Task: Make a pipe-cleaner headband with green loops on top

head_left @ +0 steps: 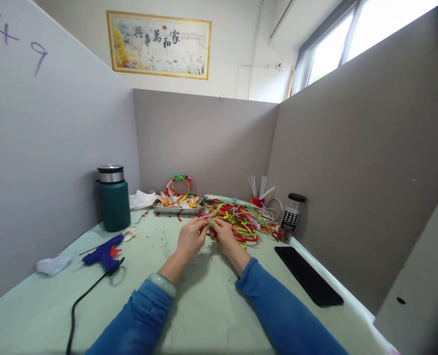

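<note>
Over the middle of the table, my left hand (pixel 192 237) and my right hand (pixel 225 239) meet with fingertips pinched together. A small bit of bright green pipe cleaner (pixel 211 224) shows at the fingertips; the rest of what they hold is hidden by the fingers. Just behind and to the right lies a tangled pile of colourful pipe cleaners (pixel 246 219), mostly red, green and yellow. Behind my left hand stands a metal tray (pixel 178 210) of small orange and white pieces, with a ring of twisted pipe cleaners (pixel 167 186) standing on it.
On the left are a blue glue gun (pixel 102 255) with a black cord, a green flask (pixel 114 204) and crumpled white tissue (pixel 53 265). White sticks (pixel 262 187) stand at the back. A black-lidded jar (pixel 290 219) and a black flat object (pixel 308 276) are right. Grey partitions (pixel 204 138) enclose the table.
</note>
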Tool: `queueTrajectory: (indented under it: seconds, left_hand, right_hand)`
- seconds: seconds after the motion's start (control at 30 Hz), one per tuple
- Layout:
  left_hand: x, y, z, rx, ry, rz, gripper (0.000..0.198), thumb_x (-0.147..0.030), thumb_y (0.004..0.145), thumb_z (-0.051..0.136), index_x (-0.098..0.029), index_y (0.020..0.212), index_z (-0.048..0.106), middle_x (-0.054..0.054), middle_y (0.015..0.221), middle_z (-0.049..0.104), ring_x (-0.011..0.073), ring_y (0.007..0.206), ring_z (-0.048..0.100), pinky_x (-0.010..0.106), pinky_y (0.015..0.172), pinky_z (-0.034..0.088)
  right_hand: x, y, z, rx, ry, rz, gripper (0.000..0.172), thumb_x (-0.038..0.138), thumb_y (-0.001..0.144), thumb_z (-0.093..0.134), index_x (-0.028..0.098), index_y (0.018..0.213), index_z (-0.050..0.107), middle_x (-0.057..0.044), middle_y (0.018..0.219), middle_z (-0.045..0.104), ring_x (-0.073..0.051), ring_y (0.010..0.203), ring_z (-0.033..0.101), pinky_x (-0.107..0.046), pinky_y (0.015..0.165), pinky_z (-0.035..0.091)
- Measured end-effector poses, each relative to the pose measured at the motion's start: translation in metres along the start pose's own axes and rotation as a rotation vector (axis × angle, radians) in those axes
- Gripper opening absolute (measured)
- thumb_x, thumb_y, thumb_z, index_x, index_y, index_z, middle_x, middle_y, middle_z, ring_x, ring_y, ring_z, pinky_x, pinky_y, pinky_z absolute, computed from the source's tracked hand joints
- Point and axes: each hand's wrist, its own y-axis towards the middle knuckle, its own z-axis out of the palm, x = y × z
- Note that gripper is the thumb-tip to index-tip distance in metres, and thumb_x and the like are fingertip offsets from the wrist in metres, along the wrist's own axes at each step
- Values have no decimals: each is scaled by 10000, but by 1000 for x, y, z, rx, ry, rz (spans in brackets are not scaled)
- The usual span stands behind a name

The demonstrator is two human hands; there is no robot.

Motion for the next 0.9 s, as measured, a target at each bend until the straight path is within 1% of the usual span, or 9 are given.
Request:
queueTrajectory:
  seconds: [0.07,0.17,0.27,0.37,0.47,0.57,0.63,0.77,0.9]
  left_hand:
    - [-2,-2,-1,5,46,11,225,-214,846,480,-207,966,670,43,863,640,124,790,589,224,728,435]
    - [-2,-4,-2,60,136,20,239,-235,856,455,-224,967,666,38,863,642,132,773,591,230,701,426]
    - [-3,-6,-2,105,207,35,241,-238,856,441,-234,946,665,35,851,641,137,750,589,229,667,413]
    - [-4,-7,-1,114,239,50,240,-234,855,435,-228,938,660,42,866,640,142,760,588,230,660,408]
    - [-5,-5,-1,89,226,22,242,-230,858,431,-220,946,656,47,869,635,142,779,586,231,682,410]
    - [-4,-3,-2,30,183,-41,235,-233,855,441,-203,933,660,47,851,637,140,785,585,234,708,413]
    - [-2,-1,-3,-3,149,-76,227,-236,848,456,-190,923,665,47,850,643,137,774,585,234,712,414]
    - [3,4,-5,-44,87,-165,216,-245,828,489,-180,913,677,44,850,662,127,733,582,231,690,412]
    - [7,6,-3,-52,47,-244,213,-259,809,516,-180,894,694,44,853,685,124,721,588,225,679,409]
  right_hand:
    - [2,0,-2,10,-63,-39,267,430,674,645,173,681,577,68,466,389,-62,407,301,-204,390,194]
    - [3,1,-6,46,-153,-84,300,453,692,630,173,620,551,64,459,396,-64,405,311,-212,398,212]
    - [5,1,-9,83,-182,-69,323,475,699,619,171,619,545,60,469,411,-62,406,320,-211,399,214]
    - [6,1,-10,96,-188,-34,329,484,702,612,169,637,542,55,484,439,-56,400,325,-204,395,208]
    - [4,1,-7,70,-157,-16,315,473,698,618,174,655,528,61,468,445,-52,381,324,-200,388,218]
    - [-1,2,-4,31,-81,-11,289,445,697,627,183,695,505,75,446,439,-52,354,315,-197,373,223]
    - [-4,2,-2,29,-53,-14,276,425,705,626,187,711,486,76,453,454,-50,348,319,-194,369,225]
    - [-4,0,0,34,-95,-80,241,388,724,617,181,712,495,55,512,514,-51,370,368,-191,377,252]
    - [-1,-2,1,11,-170,-147,233,383,736,602,176,671,519,39,541,533,-59,396,386,-199,389,284]
